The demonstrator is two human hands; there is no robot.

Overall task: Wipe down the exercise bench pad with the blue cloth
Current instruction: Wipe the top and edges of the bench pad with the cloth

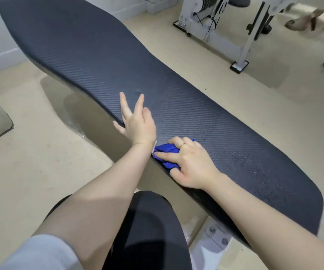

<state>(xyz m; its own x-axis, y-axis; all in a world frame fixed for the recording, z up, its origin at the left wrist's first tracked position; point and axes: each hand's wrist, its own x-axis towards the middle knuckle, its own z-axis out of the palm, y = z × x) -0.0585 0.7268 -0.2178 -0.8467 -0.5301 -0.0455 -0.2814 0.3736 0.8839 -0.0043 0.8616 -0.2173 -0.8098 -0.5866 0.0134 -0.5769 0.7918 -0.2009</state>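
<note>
Your long, dark bench pad with the woven pattern (118, 61) runs from the top left corner of the view down to the bottom right, and it is wide at both ends and thinner in the middle. The bunched-up bright blue cloth (167, 154) sits on the near edge of the pad, about halfway along the part closest to you. Your right hand (190, 162) lies on top of the cloth and presses it onto the pad, with the fingers curled over it, the pointing finger stretched out toward the left, and a thin ring on one finger. A small white tag sticks out of the cloth at its left tip. Your left hand (136, 121) is just beside the cloth, a little farther along the same near edge. It is open and holds nothing; two fingers are spread apart and rest flat on the pad, and the thumb hangs over the edge. To the right of the cloth the pad looks speckled and a bit shiny. Your dark-clothed knee (149, 227) is below the pad, near the white metal bracket with bolts (217, 236) under the pad's near end. The floor is pale beige (30, 172). A white metal machine frame (215, 30) stands on the floor past the far edge of the pad, at the top right.
</note>
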